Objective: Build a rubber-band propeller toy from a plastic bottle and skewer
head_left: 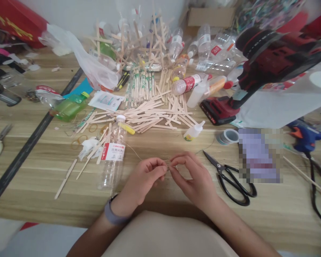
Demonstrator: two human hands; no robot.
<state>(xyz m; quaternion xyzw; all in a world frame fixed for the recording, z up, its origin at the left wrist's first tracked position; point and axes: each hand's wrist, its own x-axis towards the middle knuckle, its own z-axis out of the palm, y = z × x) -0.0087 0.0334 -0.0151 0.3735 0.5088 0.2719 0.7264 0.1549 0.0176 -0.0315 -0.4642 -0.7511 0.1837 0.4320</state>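
Observation:
My left hand is closed in a pinch, its fingertips holding a thin cord that runs off toward the upper left. Close beside it, the thumb and index finger of my right hand pinch at the same spot, where something tiny is too small to make out. A clear plastic bottle with a red and white label lies left of my left hand. To the right of my right hand are black-handled scissors.
Wooden sticks are heaped beyond my hands. A small glue bottle, a tape roll, a red power tool and a blue glue gun stand or lie at the right. A green bottle lies at the left.

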